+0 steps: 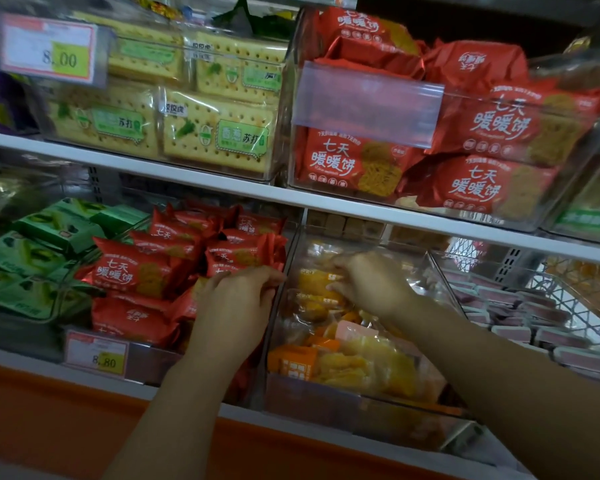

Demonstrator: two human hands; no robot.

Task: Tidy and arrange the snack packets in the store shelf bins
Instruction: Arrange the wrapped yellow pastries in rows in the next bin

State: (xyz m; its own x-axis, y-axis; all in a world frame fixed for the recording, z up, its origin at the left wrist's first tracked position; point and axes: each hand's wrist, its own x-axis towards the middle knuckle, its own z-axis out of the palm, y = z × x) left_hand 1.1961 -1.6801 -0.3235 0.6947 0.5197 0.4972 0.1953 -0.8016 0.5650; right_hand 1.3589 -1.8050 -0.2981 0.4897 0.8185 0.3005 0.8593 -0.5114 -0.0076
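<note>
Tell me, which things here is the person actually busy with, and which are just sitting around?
Part of the job:
left hand, by the red packets
right hand, gripping yellow packets
their clear bin

Just lying about:
green packets
crackers
price tag

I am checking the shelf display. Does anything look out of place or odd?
Yes. The label holder on the upper bin of red packets holds no price card, unlike the cracker bin beside it. One red packet on top lies upside down.
</note>
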